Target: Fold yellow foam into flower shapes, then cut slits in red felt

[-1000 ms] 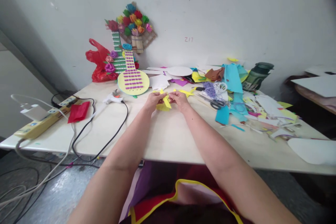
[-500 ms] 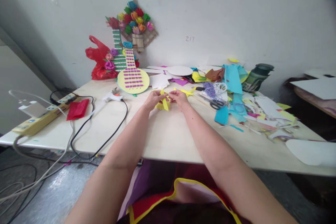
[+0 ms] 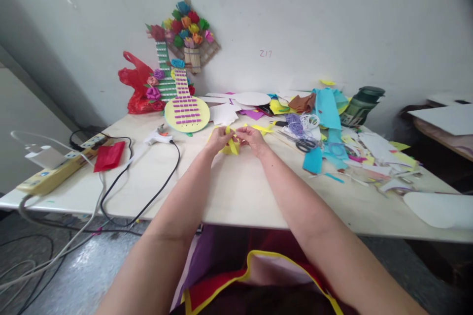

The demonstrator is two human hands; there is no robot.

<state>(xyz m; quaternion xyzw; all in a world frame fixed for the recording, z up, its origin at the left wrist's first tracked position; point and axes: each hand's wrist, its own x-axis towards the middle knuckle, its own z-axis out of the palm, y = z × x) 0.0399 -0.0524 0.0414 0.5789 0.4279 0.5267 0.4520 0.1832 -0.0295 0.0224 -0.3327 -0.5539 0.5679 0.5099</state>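
Note:
Over the middle of the table, my left hand (image 3: 219, 140) pinches a yellow paper strip (image 3: 232, 147), which looks like crepe paper and hangs below the fingers. My right hand (image 3: 252, 139) is closed close by on the other side, its fingertips at the same yellow paper. What exactly lies between the right fingertips is partly hidden. Another yellow strip (image 3: 263, 129) lies on the table just behind my right hand.
On the left are a white glue gun (image 3: 159, 137), a power strip (image 3: 61, 163) and a red packet (image 3: 110, 156). A paper guitar (image 3: 187, 113) leans at the back. Scissors (image 3: 306, 145), blue paper (image 3: 327, 108), scraps (image 3: 373, 152) and a green bottle (image 3: 362, 107) are at right.
Both hands stay in nearly the same place. The fingers have shifted slightly on the yellow paper, and the strip between them has turned a little. The camera view has moved slightly.

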